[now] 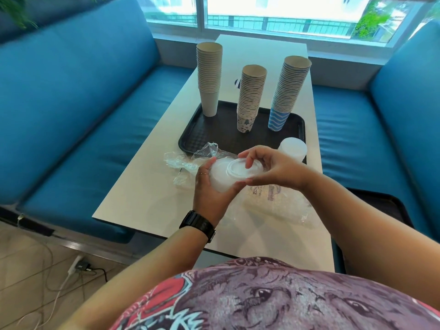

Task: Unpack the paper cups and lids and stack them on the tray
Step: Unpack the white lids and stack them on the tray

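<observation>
A stack of translucent lids is gripped on its side by the left hand, fingers curled round it above the white table. The outermost lid is pinched at its rim by the right hand. On the black tray beyond, three cup stacks are set upright: plain far left, tree-patterned in the middle, blue-striped at right. Another lid stack is seen at the tray's near right corner. Crumpled plastic wrap lies just left of the hands.
</observation>
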The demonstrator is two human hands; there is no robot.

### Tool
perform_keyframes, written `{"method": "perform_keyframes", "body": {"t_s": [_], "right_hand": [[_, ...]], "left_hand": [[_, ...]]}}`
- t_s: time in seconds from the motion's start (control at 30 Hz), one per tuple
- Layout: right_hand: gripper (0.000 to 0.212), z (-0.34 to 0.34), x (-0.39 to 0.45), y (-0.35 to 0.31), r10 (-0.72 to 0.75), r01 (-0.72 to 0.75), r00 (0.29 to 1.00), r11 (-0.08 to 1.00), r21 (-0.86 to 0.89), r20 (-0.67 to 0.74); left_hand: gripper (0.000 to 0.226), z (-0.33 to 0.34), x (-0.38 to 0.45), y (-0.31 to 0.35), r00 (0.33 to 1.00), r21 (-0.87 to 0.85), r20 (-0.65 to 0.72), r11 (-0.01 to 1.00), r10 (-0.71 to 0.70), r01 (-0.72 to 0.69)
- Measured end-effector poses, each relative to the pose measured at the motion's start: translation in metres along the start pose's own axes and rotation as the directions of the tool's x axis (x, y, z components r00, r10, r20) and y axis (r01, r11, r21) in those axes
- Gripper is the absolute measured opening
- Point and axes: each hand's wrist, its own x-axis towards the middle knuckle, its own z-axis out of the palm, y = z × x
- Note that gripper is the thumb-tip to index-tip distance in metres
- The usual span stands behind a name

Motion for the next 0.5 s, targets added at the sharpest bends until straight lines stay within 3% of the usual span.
{"method": "perform_keyframes", "body": {"t_s": [0.1,0.2,0.33,0.5], "right_hand": [[0.028,-0.006,0.0,0.001,0.029,-0.022,0.999,0.987,-0.156,0.045],[0.029,-0.012,-0.002,0.001,0.03,-0.03,1.0,0.985,-0.169,-0.005],[0.033,-0.042,0.0,0.015,-0.01,-0.063,0.951,0.972,-0.226,-0.31],[0.041,-0.084,0.01,0.061,0.063,-0.308,0.801,0.897,-0.318,-0.595]], "left_hand": [[0.09,0.005,0.003,-0.001,0.999,0.02,0.011,0.999,0.034,-0.034],[0.09,0.01,0.004,0.002,1.0,0.021,0.009,1.0,0.021,-0.021],[0.097,0.014,0.003,0.001,0.999,-0.001,-0.021,1.0,0.029,-0.029],[0.089,0.016,0.0,-0.001,0.999,-0.009,-0.032,1.0,0.023,-0.023]]}}
